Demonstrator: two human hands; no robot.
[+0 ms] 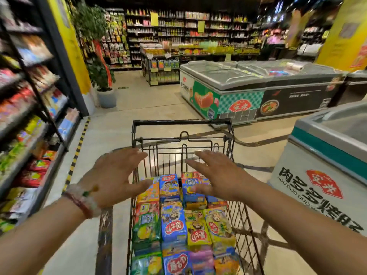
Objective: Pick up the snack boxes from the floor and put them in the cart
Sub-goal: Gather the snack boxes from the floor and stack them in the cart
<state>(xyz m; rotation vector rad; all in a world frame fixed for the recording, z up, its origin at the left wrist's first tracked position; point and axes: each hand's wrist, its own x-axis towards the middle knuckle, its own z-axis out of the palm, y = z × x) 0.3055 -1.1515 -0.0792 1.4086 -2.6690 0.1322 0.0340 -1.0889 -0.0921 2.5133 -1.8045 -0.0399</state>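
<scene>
Both hands, left hand (114, 178) and right hand (215, 176), hover with fingers spread and empty over snack boxes (179, 221) packed in the wire cart (181, 122); best press stacks level.

Left-side shelves (29, 108) are all motion blur, can't read any packaging. Cart (182, 147) and its nearest snack boxes (178, 262) get cut off at the bottom edge; both forearms run out of frame too.
</scene>
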